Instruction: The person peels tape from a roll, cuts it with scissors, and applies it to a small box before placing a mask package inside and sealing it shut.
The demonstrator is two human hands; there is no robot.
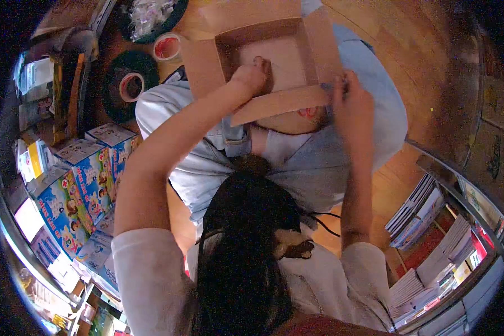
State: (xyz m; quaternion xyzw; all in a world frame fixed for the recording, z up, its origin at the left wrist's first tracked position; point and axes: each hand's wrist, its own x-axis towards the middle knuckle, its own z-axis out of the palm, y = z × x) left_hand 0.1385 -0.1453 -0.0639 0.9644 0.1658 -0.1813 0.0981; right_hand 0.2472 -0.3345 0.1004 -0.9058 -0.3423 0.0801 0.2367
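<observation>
Four flaps (283, 105) spread out around the box (291, 53), which lies at twelve o'clock in front of me, its near edge over my crossed legs (375, 73). What bears its base I cannot see.

My left hand (255, 77) reaches over the rim at about seven o'clock and down inside, fingers curled towards the bottom; whether they press on it or pinch something, I cannot tell. My right hand (351, 98) is at the four o'clock corner, fingers bent close together beside the end of the near flap. It looks like a light hold there, but the fingertips blur, so I can't say it is clamped.

I judge the box light, plain dry cardboard with little slip to it. The walls (257, 35) should be stiff along their length and the corners stiffest; the flaps will swing at their creases and give if I lift by them. Not fragile, though a hard squeeze mid-wall would likely buckle it. The surest hold is two opposite corners, say four and ten o'clock, thumb outside and fingers in. One roll of tape (177, 49) lies apart, out past the box's left side at ten o'clock
</observation>
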